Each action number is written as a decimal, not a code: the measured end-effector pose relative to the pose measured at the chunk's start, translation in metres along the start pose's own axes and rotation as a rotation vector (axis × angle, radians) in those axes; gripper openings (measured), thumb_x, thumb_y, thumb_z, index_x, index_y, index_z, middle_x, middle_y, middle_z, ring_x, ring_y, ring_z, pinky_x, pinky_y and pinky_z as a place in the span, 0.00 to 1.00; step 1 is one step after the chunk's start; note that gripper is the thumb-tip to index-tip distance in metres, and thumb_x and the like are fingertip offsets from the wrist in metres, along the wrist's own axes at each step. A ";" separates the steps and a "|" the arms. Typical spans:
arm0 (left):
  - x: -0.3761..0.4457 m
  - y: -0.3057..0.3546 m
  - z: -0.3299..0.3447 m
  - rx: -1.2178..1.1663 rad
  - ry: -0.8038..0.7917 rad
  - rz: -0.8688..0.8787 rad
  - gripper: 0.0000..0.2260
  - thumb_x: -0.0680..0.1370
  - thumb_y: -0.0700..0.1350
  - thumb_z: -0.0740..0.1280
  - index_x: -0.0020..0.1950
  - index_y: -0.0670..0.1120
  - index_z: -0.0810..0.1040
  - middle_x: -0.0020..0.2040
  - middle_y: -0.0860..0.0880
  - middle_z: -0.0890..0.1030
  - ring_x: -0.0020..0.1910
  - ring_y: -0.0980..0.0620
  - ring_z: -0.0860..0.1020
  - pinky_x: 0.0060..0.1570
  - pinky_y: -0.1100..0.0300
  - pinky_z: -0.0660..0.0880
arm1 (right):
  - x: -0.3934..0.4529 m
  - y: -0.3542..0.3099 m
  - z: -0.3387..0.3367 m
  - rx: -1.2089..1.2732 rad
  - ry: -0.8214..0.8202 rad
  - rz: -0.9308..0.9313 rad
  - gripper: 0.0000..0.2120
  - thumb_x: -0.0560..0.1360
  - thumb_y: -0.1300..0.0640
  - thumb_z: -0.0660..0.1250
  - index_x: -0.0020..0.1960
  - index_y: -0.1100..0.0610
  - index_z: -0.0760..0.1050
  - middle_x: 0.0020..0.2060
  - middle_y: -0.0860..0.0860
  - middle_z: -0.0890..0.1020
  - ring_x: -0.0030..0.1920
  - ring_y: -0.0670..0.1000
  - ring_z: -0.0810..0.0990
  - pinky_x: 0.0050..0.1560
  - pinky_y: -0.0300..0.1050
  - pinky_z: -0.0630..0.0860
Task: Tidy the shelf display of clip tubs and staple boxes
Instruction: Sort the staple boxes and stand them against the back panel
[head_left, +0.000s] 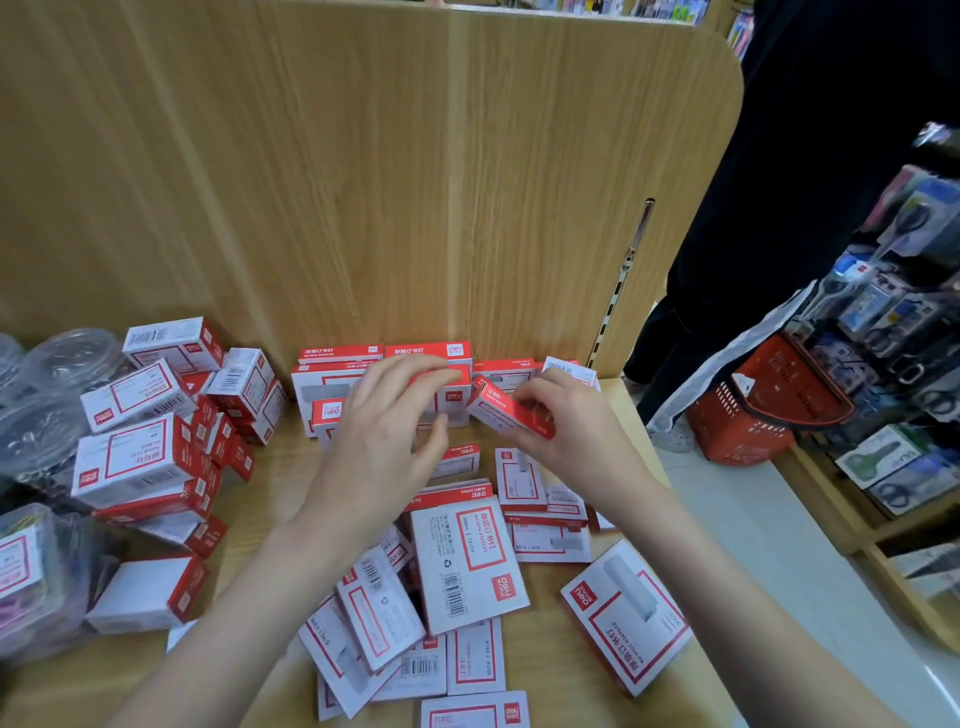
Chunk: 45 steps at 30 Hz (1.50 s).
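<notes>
A stationery shop. Packaged staple boxes crowd a wooden shelf. A red shopping basket stands by racks of carded scissors.

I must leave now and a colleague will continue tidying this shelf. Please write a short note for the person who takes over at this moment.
Left hand: open, fingers on the stacked staple boxes at the back panel.
Right hand: pinches one small red staple box, tilted, beside that stack.
Done: a short row is stacked against the wooden back panel.
Left: loose staple boxes scattered flat on the shelf front; a jumbled pile of boxes at left; clear clip tubs at far left, unsorted.
</notes>
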<state>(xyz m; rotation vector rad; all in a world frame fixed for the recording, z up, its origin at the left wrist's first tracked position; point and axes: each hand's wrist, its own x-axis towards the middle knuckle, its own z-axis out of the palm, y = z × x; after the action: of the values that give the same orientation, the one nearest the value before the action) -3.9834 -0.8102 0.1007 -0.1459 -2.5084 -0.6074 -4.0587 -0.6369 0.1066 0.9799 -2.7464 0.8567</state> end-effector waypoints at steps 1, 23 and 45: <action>0.001 -0.003 0.001 0.067 -0.035 0.012 0.15 0.73 0.42 0.63 0.60 0.44 0.76 0.60 0.49 0.76 0.62 0.53 0.67 0.65 0.63 0.55 | 0.000 -0.001 0.003 -0.022 0.006 0.004 0.11 0.72 0.54 0.69 0.51 0.59 0.76 0.46 0.47 0.70 0.44 0.46 0.71 0.41 0.35 0.68; -0.030 -0.011 -0.007 -0.002 -0.138 0.089 0.13 0.76 0.45 0.58 0.55 0.45 0.78 0.59 0.50 0.74 0.56 0.56 0.72 0.48 0.64 0.72 | -0.006 0.023 0.000 0.057 -0.102 -0.071 0.10 0.73 0.56 0.68 0.53 0.56 0.75 0.50 0.49 0.76 0.48 0.47 0.71 0.48 0.43 0.72; -0.046 -0.014 0.008 0.014 -0.287 0.146 0.16 0.76 0.52 0.55 0.57 0.49 0.76 0.57 0.51 0.77 0.57 0.56 0.69 0.51 0.54 0.75 | -0.029 0.018 -0.016 -0.168 -0.099 -0.203 0.13 0.73 0.49 0.59 0.47 0.55 0.78 0.39 0.47 0.74 0.41 0.45 0.64 0.41 0.45 0.73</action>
<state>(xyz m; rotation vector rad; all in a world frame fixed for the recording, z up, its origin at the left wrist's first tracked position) -3.9518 -0.8178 0.0651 -0.4354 -2.7448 -0.5404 -4.0482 -0.6003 0.1036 1.2698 -2.6827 0.5503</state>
